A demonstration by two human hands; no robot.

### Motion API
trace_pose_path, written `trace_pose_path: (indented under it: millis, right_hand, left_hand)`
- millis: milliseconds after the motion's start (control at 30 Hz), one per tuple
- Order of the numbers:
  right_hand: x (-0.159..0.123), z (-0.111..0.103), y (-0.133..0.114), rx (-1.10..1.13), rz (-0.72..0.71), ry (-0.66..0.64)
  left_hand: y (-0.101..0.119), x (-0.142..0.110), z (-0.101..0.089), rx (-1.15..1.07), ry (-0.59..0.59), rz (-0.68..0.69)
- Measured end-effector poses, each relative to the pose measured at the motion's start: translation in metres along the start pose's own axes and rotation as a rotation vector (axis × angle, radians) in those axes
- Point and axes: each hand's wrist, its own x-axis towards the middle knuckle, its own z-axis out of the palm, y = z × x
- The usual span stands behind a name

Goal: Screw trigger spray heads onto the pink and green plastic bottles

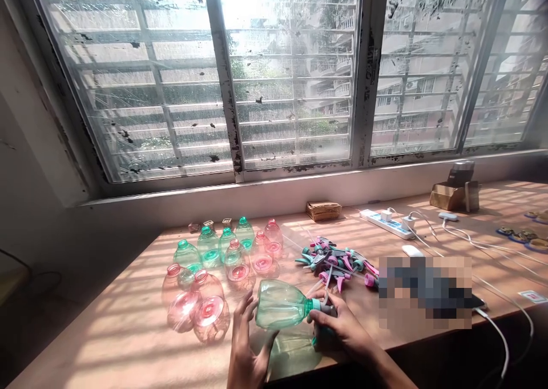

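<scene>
A clear green spray bottle (280, 304) lies sideways above the table's front edge, its base toward the left. My right hand (338, 320) is closed around its neck and the grey trigger spray head (327, 308). At the base end, my left hand (250, 343) has its fingers and thumb apart, beside the bottle; whether a fingertip touches it I cannot tell. Several clear green bottles (208, 246) and clear pink bottles (210, 306) without spray heads stand to the left. Beyond my right hand lies a pile of pink, teal and grey trigger spray heads (334, 260).
A blurred dark device (473, 302) with a white cable lies right of my right hand. Behind it are a white mouse (412, 251) and a power strip (387, 223) with plugs. Small cardboard boxes (323, 211) stand near the windowsill. The table's front edge (406, 343) runs close below my hands.
</scene>
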Motion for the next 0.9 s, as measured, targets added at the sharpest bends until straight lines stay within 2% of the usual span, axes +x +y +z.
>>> trace_pose_path:
  millis: [200,433,600,900]
  right_hand:
    - [-0.003,0.0,-0.004,-0.029,-0.022,0.006]
    - [-0.001,0.0,-0.001,0.005,0.018,0.018]
    - [-0.003,0.001,-0.005,-0.008,-0.001,0.006]
    - [0.0,-0.001,0.003,0.046,0.005,-0.003]
  left_hand:
    - [0.012,0.0,-0.002,0.006,-0.008,-0.062]
    - [0.009,-0.002,-0.001,-0.001,0.003,-0.005]
    - [0.014,0.0,-0.001,0.009,0.001,-0.04]
    - [-0.001,-0.002,0.001,0.02,-0.012,0.015]
